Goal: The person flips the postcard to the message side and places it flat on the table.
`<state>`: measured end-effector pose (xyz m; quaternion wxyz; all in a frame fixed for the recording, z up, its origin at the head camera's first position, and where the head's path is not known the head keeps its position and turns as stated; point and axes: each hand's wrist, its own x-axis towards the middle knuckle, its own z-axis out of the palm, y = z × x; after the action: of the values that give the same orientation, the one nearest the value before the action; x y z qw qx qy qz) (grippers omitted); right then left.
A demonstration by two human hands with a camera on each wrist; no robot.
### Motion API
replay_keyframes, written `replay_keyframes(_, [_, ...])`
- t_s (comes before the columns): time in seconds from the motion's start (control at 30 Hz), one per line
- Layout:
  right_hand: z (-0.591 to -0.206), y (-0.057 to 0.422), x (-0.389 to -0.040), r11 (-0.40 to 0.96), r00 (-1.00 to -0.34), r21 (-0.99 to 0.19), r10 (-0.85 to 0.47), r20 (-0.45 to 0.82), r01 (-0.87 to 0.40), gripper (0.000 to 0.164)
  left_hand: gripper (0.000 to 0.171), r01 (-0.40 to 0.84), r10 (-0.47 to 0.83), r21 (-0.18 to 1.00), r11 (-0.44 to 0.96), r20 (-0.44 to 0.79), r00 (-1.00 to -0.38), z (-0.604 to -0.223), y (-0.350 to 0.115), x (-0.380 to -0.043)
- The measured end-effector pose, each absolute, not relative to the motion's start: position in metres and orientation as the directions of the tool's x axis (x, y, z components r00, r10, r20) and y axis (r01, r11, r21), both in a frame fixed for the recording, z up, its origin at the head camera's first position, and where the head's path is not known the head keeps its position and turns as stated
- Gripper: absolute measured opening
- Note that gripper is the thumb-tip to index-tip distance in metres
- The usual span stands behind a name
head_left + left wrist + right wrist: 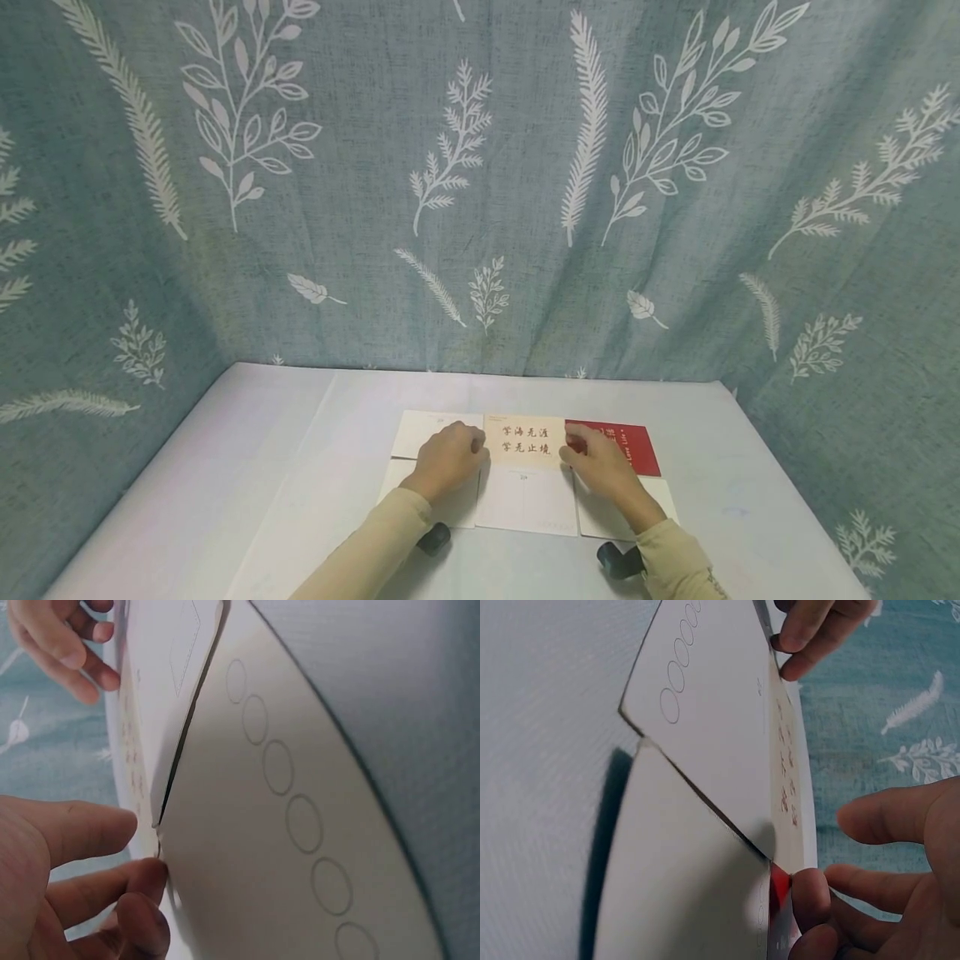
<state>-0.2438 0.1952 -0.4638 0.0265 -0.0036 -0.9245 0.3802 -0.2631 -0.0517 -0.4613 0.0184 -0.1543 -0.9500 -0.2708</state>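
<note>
A cream postcard [525, 442] with brown characters lies at the middle of the back row of cards. My left hand [446, 458] is at its left edge, fingers bent and fingertips touching the card edges, thumb held apart in the left wrist view. At the opposite edge is my right hand [600, 467], beside a red card [640, 454] that it partly covers. The right wrist view has that thumb apart too, with loosely curled fingers at the card edges. In front lies a white card [527, 504], with printed circles along one side in the right wrist view.
More white cards lie at back left [427, 422], front left [463, 510] and front right [600, 518], edges close together. All lie on a white table [300, 467]. A green leaf-patterned curtain [360, 208] surrounds its back and sides. Dark devices [621, 560] sit under both wrists.
</note>
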Motion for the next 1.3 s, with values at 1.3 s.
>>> replay_keyframes(1.3, [-0.4643, 0.1969, -0.2447, 0.710, -1.000, -0.704, 0.006, 0.026, -0.014, 0.046, 0.036, 0.174, 0.208, 0.661, 0.730, 0.028, -0.978, -0.4624, -0.0478, -0.2624])
